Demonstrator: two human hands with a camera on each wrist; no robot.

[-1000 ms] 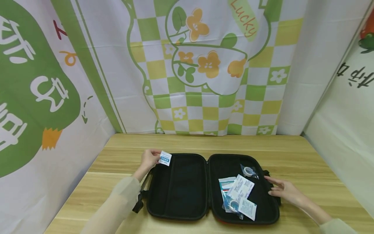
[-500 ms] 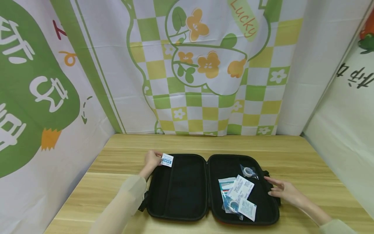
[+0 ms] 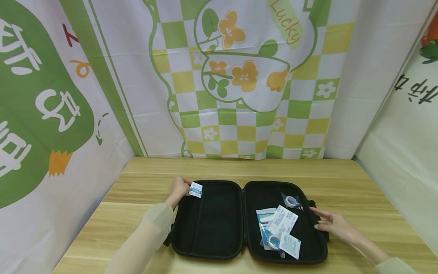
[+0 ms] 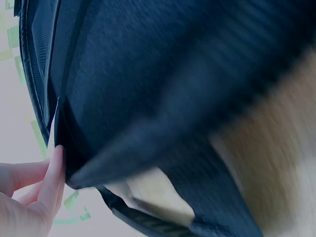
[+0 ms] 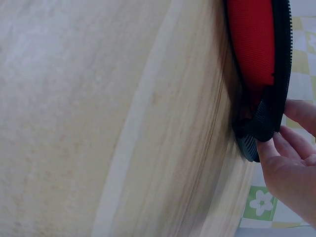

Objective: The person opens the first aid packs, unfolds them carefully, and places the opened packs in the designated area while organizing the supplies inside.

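A black zip case [image 3: 220, 224] lies unfolded on the table, its two halves side by side. At the far left corner of its left half, my left hand [image 3: 179, 187] pinches a small white-and-blue sachet [image 3: 196, 189]. In the left wrist view the sachet [image 4: 53, 129] shows edge-on between the fingers, beside the dark lining. My right hand [image 3: 332, 224] grips the right half's outer edge. The right wrist view shows those fingers [image 5: 270, 153] around the rim by a black handle, below the case's red outer side [image 5: 253, 44].
In the case's right half lie a white printed packet [image 3: 282, 221], a smaller white sachet [image 3: 290, 245], a teal-and-white packet [image 3: 263, 215] and bagged tape rolls [image 3: 291, 201]. A black strap [image 3: 168, 238] hangs off the left side. Printed curtains stand behind the wooden table [image 3: 273, 167].
My left hand has moved slightly right with the sachet, which now sits closer over the left half's corner. The strap at the left has shifted. My right hand stays in place.
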